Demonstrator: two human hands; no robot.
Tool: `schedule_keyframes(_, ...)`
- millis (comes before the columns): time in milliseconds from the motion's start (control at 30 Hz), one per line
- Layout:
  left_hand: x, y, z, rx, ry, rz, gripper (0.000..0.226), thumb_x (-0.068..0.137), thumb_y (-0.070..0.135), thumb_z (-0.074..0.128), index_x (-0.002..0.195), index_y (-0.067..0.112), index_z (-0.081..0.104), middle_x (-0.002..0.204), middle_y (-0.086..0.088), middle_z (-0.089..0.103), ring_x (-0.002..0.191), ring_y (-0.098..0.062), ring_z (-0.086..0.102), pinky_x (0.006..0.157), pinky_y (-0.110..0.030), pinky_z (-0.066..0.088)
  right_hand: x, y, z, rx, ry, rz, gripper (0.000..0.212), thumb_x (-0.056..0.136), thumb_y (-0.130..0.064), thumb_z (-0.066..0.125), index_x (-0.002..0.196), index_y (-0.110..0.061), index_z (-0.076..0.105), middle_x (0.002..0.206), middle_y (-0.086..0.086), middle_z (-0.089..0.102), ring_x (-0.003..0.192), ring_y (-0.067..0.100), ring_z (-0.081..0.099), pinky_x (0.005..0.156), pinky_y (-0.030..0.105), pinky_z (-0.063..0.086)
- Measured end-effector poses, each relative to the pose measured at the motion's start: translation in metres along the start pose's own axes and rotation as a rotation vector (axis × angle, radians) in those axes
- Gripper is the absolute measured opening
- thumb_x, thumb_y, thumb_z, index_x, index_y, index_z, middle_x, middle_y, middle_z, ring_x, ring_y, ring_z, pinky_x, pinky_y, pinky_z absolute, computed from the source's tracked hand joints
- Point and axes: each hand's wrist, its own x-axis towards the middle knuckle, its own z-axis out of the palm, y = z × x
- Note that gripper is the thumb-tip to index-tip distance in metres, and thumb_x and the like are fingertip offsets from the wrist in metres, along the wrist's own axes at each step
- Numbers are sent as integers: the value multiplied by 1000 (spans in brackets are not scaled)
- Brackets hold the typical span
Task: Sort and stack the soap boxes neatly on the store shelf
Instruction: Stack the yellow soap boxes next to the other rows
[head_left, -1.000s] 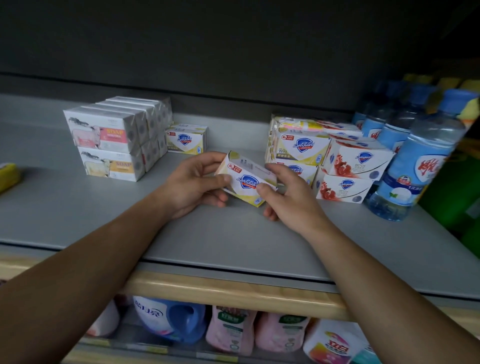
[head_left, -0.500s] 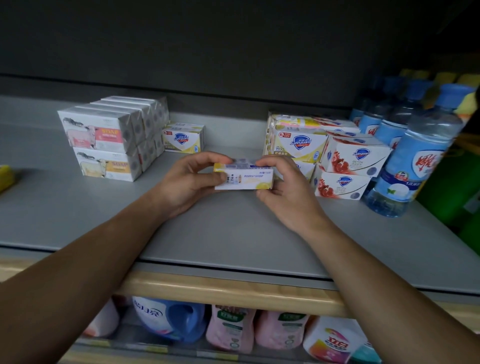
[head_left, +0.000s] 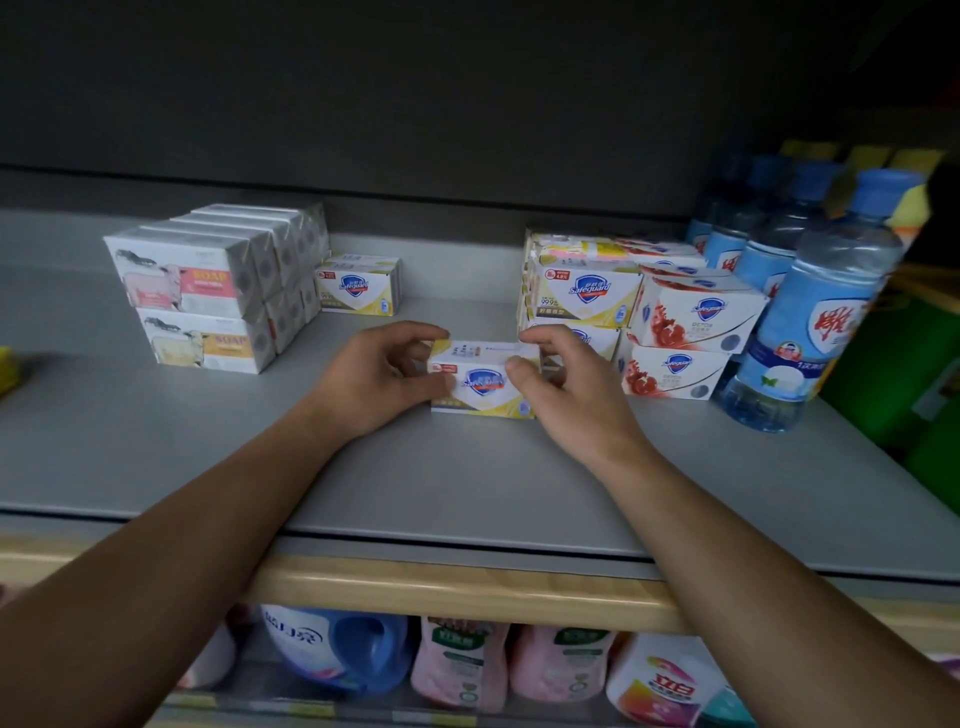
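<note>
The grey shelf (head_left: 156, 447) looks matt and smooth, its front edge pale wood (head_left: 467, 587). White-and-yellow printed card soap box (head_left: 480, 382) is faintly glossy; clear plastic water bottles (head_left: 810, 332) shine.

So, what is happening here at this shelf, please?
A person is sorting soap boxes on a grey store shelf. Both hands hold one yellow Safeguard soap box from its two ends: the left hand on its left end, the right hand on its right. The box stands front face forward and seems to rest on the shelf. Just behind it to the right is a stack of yellow Safeguard boxes, beside red pomegranate Safeguard boxes. One lone yellow Safeguard box sits further left, next to the cow-print soap boxes.
</note>
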Motion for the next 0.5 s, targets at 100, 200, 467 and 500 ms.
schedule_keyframes(100,0,-2,0,-3,-15,-14,39,77,14,81,114,18,67,90,8,73,69,-3,55,71,-14,48,1,2,0,-7,-20,-14,30,88,-30,67,117,-26,60,111,-11,56,99,13,65,88,34,53)
schedule_keyframes(200,0,-3,-2,31,-12,-13,40,77,16,81,114,23,67,95,6,74,71,-2,58,75,-16,49,-1,1,1,-9,-18,-95,31,86,-19,69,116,-23,65,112,-9,54,100,18,66,88,42,54)
schedule_keyframes(467,-15,5,-22,352,-17,-10,45,80,34,76,123,23,65,105,10,68,85,-13,64,86,-30,52,-7,-3,-2,-427,60,-325,29,87,-17,68,116,-19,71,128,0,54,101,16,55,87,36,49)
schedule_keyframes(500,-21,4,-31,419,-31,-1,45,81,37,74,123,23,64,108,9,68,89,-14,65,87,-30,51,-8,-6,-2,-509,72,-367,31,86,-15,69,117,-19,71,127,2,56,107,22,54,89,37,47)
